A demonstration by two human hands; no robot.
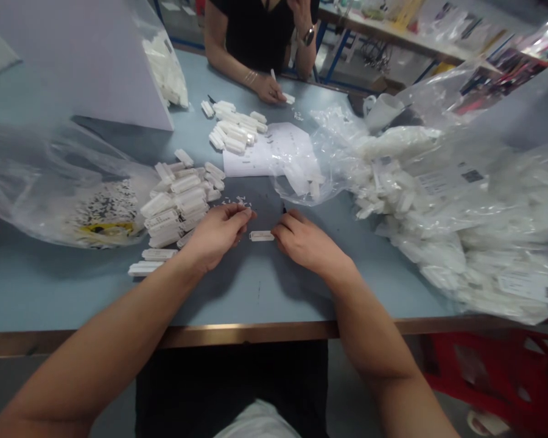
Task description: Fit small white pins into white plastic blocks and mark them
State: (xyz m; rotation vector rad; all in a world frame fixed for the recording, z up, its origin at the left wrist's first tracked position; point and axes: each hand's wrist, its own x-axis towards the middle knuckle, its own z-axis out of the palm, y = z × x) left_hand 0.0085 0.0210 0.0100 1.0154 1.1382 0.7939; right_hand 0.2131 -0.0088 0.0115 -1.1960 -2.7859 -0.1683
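Observation:
A small white plastic part lies on the grey-blue table between my hands. My right hand pinches its right end, fingers curled. My left hand hovers just left of the part with its fingers bent and pressed together, apparently not touching it; what it holds, if anything, is hidden. To the left of my left hand lies a heap of similar white parts. Tiny white scraps lie just beyond my fingers.
A second heap of white parts and a printed paper lie farther back. Clear plastic bags of parts fill the right; another bag lies left. Across the table a person's hand rests by a part.

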